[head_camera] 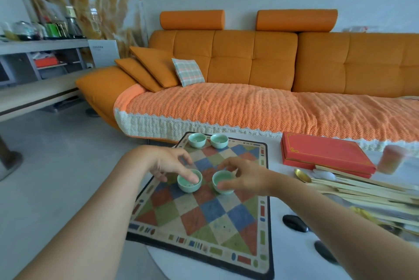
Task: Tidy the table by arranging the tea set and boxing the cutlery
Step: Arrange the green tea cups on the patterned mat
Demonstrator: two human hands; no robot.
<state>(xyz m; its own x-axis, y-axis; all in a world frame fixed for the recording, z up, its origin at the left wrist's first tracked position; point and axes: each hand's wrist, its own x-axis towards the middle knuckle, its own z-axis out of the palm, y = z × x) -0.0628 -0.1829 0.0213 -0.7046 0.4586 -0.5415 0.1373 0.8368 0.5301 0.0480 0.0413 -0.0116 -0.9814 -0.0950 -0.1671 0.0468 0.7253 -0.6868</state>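
Several small pale-green tea cups stand on a checkered mat. Two cups sit side by side at the mat's far edge. My left hand pinches the rim of a third cup near the mat's middle. My right hand grips the fourth cup beside it, thumb on the near wall. A shut red box lies to the right. In front of it, chopsticks, a gold spoon and a white spoon lie in a loose pile.
The white table carries two dark flat stones near its right front. A blurred pinkish cylinder stands at the far right. An orange sofa runs behind the table, and a grey shelf unit is at the left.
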